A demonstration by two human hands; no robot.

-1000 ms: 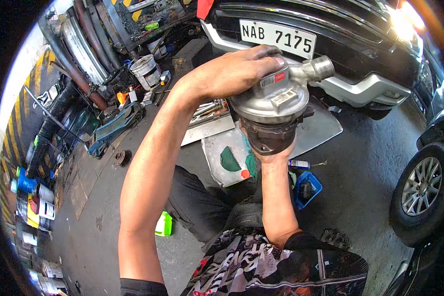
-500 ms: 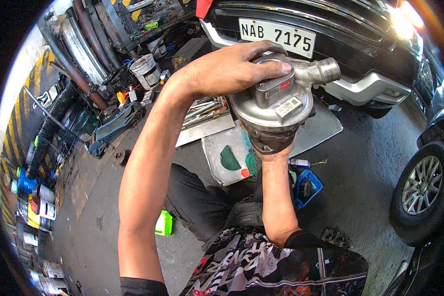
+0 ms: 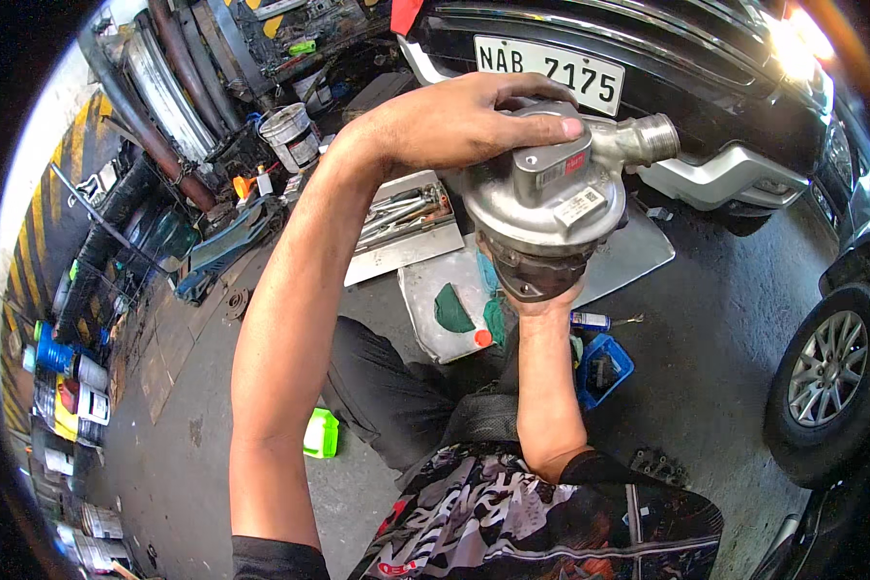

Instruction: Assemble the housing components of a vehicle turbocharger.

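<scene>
Both my hands hold a turbocharger [image 3: 546,220] up in front of me. It has a round silver housing, a short pipe stub pointing right, and a darker cast-metal lower part. My left hand [image 3: 464,124] lies over its top, with the thumb along the grey raised cover and the other fingers curled round the far side, partly hidden. From below, my right hand [image 3: 548,302] supports the dark base; most of its fingers are hidden behind the part.
Below lie a metal tray of tools [image 3: 406,217], a flat sheet [image 3: 425,300] with green cloths, a spray can [image 3: 590,320] and a blue bin [image 3: 621,387]. A black vehicle's bumper [image 3: 715,184] stands ahead, a wheel [image 3: 826,372] at right. Buckets [image 3: 288,135] and scrap parts line the left.
The turbocharger, with both hands on it, has shifted slightly to the right. My grip looks the same.
</scene>
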